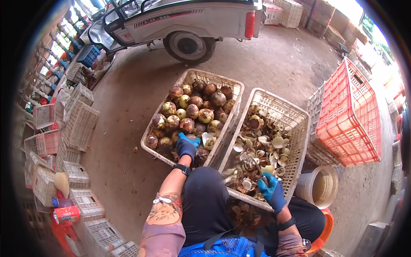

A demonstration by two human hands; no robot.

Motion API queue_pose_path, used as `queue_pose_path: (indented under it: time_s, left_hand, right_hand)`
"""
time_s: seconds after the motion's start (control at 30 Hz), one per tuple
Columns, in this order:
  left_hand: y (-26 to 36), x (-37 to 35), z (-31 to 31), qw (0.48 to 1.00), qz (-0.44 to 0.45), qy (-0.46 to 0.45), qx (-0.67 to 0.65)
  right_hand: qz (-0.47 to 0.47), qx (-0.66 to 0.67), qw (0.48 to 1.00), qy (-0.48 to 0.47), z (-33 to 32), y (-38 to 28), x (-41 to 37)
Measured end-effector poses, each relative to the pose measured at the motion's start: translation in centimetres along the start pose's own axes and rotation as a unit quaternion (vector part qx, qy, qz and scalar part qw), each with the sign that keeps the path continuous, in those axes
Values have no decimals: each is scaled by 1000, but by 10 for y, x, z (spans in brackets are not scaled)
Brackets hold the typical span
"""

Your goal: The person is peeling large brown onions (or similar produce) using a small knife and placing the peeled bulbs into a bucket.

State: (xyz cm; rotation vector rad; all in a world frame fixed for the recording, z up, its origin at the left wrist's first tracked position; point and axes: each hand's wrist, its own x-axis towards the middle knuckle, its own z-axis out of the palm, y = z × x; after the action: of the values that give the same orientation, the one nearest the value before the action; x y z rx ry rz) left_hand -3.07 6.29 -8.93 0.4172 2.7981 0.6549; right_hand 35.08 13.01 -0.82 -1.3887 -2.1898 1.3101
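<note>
My left hand (187,145), in a blue glove, reaches into the near end of a cream plastic crate (150,147). Its fingers curve over a brown, onion-like bulb (191,137) among many round brown-and-green bulbs (192,111); the grip is partly hidden. A pale cut piece (209,140) lies just right of that hand. In my right hand (272,191), also gloved in blue, is a knife (257,167), its blade pointing up and left. That hand is above a second cream crate (295,113), which holds white shell-like peelings and brown skins (261,147).
A bucket (319,186) stands right of the peelings crate, near an orange rim (326,227) by my leg. Red crates (346,115) are stacked at the right. White crates (87,203) line the left. A cargo tricycle (192,25) is parked ahead.
</note>
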Motion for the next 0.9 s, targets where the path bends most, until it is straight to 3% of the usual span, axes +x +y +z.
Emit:
queue_pose_path:
  time_s: [0.03,0.07,0.13,0.17,0.2,0.27,0.33,0.4,0.47,0.53,0.67,0.7,0.77,0.8,0.9]
  left_hand:
    - [-8,1,3,999,21,39,-21]
    - [-24,9,7,980,45,-9,-194]
    - [-41,15,-10,847,89,-101,-514]
    - [-40,1,-28,826,50,-104,-551]
    - [-46,3,-37,745,59,-156,-646]
    - [-51,0,-54,638,35,-209,-741]
    - [-61,8,-67,598,0,-279,-751]
    - [-39,-16,-118,535,-13,-344,-772]
    - [-48,-4,-123,498,47,-359,-788]
    - [-46,-12,-135,566,-3,-286,-773]
    - [-52,-15,-129,586,-30,-263,-766]
    - [-60,-11,-122,594,-32,-253,-763]
    - [-81,-8,-112,592,-44,-258,-763]
    - [-96,-2,-105,592,-45,-257,-762]
    - [-126,12,-87,556,-121,-244,-785]
  right_hand:
    - [0,16,1000,0,0,1,0]
    - [15,68,998,2,0,0,0]
    - [41,172,984,5,0,-4,1]
    - [51,178,983,-4,-1,-4,3]
    - [57,198,979,7,-3,-13,3]
    - [53,133,990,8,4,13,18]
    - [-68,6,996,58,-10,-5,24]
    - [-29,-38,998,27,-35,-35,32]
    - [-35,-229,972,35,-62,-80,46]
    - [-61,-287,954,62,-85,-122,46]
    - [-64,-515,855,-20,-108,-188,39]
    - [-94,-581,806,-64,-112,-207,25]
    - [-59,-691,702,-164,-98,-262,-4]
    - [-26,-684,727,-55,-70,-278,-12]
    - [-113,-661,739,-70,-49,-294,-41]
